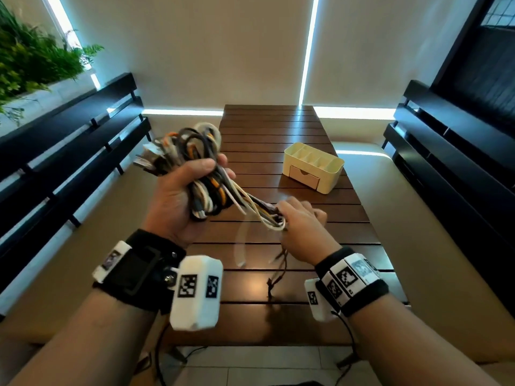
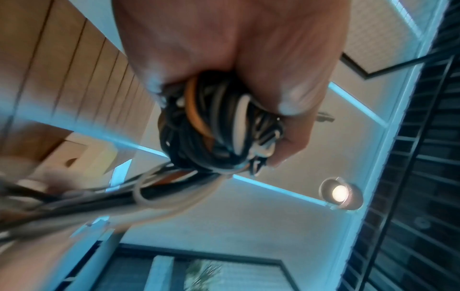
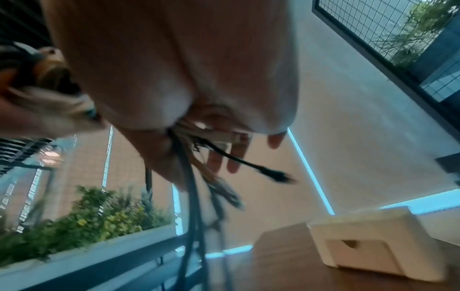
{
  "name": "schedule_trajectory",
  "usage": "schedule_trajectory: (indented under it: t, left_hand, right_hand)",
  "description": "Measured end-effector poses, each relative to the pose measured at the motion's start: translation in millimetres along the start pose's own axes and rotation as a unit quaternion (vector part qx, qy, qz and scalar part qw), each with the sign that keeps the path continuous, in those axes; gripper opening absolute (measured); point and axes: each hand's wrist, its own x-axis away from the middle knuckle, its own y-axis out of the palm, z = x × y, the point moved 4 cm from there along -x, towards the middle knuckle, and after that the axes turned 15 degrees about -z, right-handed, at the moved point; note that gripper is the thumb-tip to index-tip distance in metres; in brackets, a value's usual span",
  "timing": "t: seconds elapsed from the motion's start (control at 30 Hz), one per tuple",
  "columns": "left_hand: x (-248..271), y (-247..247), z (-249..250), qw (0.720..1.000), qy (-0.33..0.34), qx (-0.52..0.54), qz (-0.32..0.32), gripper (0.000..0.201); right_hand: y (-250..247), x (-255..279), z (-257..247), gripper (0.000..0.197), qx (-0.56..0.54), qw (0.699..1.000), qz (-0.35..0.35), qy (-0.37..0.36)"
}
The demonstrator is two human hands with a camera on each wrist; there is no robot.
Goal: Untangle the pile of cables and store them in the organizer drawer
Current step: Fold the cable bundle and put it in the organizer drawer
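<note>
While I watched from the remote station, the left hand [image 1: 178, 201] gripped the tangled cable bundle [image 1: 192, 162] above the near-left part of the slatted wooden table [image 1: 292, 274], fingers curled tightly round black, white and orange strands. Several strands ran from that bundle to the right hand [image 1: 302, 229], which pinched them beside it; loose ends hung below, one with a black plug [image 3: 276, 175]. Well apart, farther back on the table, stood the cream organizer [image 1: 315, 167], its drawer [image 1: 304, 176] closed.
</note>
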Motion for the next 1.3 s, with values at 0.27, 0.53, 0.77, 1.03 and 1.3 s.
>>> schedule_trajectory:
  t: [0.27, 0.53, 0.77, 1.03, 1.3]
  left_hand:
    - [-3.3, -17.0, 19.0, 0.996, 0.045, -0.068, 0.040, 0.020]
    - [-4.5, -7.9, -12.8, 0.999, 0.020, -0.029, 0.033, 0.028]
    - [2.5, 11.1, -39.7, 0.996, -0.026, 0.084, 0.002, 0.024]
    - [16.2, 16.5, -54.8, 0.994, -0.054, 0.096, -0.011, 0.020]
    - [15.0, 16.8, -59.3, 0.991, -0.081, 0.105, 0.025, 0.017]
  right_hand:
    - [1.5, 16.2, 21.9, 0.095, -0.207, 0.971, -0.115, 0.030]
    - [4.1, 26.7, -63.2, 0.066, -0.600, 0.757, -0.254, -0.036]
    - [-3.9, 2.3, -56.4, 0.071, -0.782, 0.612, -0.111, -0.040]
    - [-24.9, 4.6, -39.5, 0.076, -0.775, 0.630, 0.049, -0.018]
    - [-36.3, 14.6, -50.1, 0.103, -0.595, 0.796, 0.076, -0.082]
